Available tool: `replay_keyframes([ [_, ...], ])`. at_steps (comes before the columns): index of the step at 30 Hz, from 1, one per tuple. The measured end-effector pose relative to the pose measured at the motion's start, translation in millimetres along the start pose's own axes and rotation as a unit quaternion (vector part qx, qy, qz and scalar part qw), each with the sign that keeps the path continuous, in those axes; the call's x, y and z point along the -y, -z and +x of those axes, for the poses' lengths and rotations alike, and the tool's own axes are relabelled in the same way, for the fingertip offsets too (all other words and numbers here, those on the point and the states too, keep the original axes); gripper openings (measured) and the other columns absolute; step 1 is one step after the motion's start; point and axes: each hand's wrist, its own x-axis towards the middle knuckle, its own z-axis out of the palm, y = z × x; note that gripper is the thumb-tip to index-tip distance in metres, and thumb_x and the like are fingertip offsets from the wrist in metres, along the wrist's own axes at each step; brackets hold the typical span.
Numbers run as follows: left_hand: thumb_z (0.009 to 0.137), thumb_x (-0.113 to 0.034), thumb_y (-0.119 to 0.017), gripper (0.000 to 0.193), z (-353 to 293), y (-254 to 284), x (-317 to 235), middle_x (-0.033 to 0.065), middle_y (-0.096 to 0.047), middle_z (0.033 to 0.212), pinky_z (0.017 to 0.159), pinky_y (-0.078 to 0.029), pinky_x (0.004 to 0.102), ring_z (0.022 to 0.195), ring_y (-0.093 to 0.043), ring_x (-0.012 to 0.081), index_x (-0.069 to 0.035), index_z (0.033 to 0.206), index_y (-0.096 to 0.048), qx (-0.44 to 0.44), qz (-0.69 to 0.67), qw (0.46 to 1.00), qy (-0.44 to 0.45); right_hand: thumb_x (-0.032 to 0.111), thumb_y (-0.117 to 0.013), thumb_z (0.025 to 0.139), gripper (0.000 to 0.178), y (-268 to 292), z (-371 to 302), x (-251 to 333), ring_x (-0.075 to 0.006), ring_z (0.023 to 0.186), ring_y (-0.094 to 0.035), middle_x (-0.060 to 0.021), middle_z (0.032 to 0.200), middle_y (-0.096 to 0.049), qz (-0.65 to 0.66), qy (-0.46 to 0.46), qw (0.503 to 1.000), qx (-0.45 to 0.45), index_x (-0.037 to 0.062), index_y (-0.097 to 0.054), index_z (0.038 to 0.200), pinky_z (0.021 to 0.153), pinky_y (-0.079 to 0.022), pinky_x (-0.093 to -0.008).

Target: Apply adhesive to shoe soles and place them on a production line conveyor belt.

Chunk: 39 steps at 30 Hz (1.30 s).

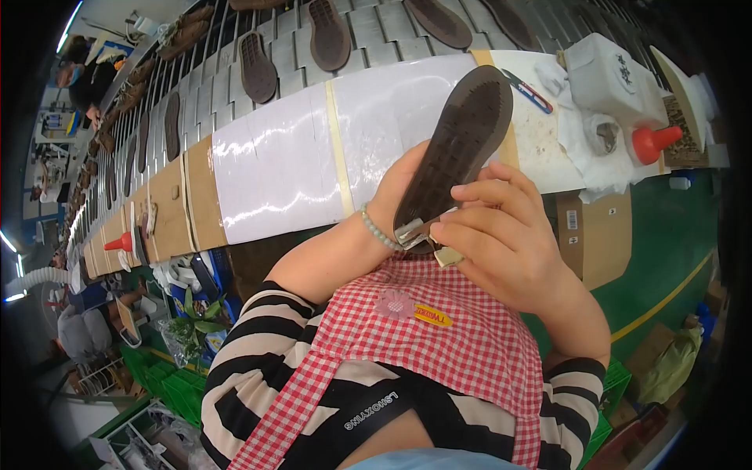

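Head view: left hand (pixel 403 184) clamped round the back of a dark brown shoe sole (pixel 458 149), held tread-up over the edge of the white-covered table (pixel 290 157); right hand (pixel 509 235) closed on a small metal-tipped tool (pixel 419 229) touching the sole's near end. Judged step: trimming or scraping the sole's edge; next move calls for a steady grip and the tool run along the rim.

Long slatted conveyor (pixel 235 55) runs past white-covered bench (pixel 298 149); green floor (pixel 666 243) with yellow line (pixel 666 301); green crates (pixel 176 384) below; strip light (pixel 69 25) overhead.
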Motion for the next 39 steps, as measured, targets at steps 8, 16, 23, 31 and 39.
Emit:
replay_keyframes([
  [8,0.107,-0.030,-0.033,0.047,-1.2,-17.7,0.5,0.0257,-0.065,0.118,0.088,-0.059,0.0419,0.102,-0.068,0.0331,0.007,0.128,-0.055,-0.042,-0.071,0.993,0.079,0.014,-0.073,0.075,0.026,11.6,-1.0,-0.6,-0.0226,0.111,-0.062,0.0014,0.102,-0.071,-0.037,0.047,0.996,0.059,0.0165,-0.075,0.101,0.110,-0.040,-0.0521],
  [16,0.107,-0.029,-0.034,0.047,0.6,-22.1,-0.1,0.0268,-0.062,0.124,0.094,-0.057,0.0464,0.112,-0.065,0.0363,0.006,0.133,-0.053,-0.058,-0.052,0.993,0.085,0.017,-0.071,0.077,0.025,34.5,-1.2,4.2,-0.0231,0.113,-0.061,0.0020,0.104,-0.072,-0.097,0.054,0.991,0.080,0.0191,-0.075,0.102,0.110,-0.039,-0.0529],
  [23,0.108,-0.032,-0.034,0.049,4.5,-29.1,-0.4,0.0182,-0.053,0.142,0.116,-0.037,0.0589,0.140,-0.041,0.0388,0.001,0.138,-0.052,-0.026,-0.046,0.999,0.012,0.010,-0.086,0.063,0.051,25.1,-20.9,3.5,-0.0343,0.103,-0.064,-0.0137,0.106,-0.069,-0.009,-0.108,0.994,-0.032,0.0033,-0.069,0.111,0.103,-0.045,-0.0532],
  [31,0.106,-0.030,-0.033,0.052,7.5,-32.2,-0.3,0.0235,-0.041,0.151,0.118,-0.031,0.0618,0.144,-0.033,0.0425,0.003,0.146,-0.042,-0.035,-0.074,0.997,-0.011,0.013,-0.091,0.065,0.047,-3.0,-30.4,6.9,-0.0266,0.092,-0.065,-0.0110,0.099,-0.070,0.163,-0.212,0.958,-0.100,0.0013,-0.068,0.104,0.082,-0.051,-0.0367],
  [39,0.106,-0.029,-0.032,0.052,5.8,-33.4,1.9,0.0228,-0.039,0.153,0.119,-0.030,0.0628,0.145,-0.032,0.0415,0.003,0.147,-0.040,-0.042,-0.082,0.996,0.006,0.012,-0.089,0.065,0.043,2.5,-30.9,2.9,-0.0274,0.091,-0.064,-0.0086,0.092,-0.068,0.093,-0.184,0.973,-0.103,0.0033,-0.067,0.101,0.079,-0.050,-0.0370],
])
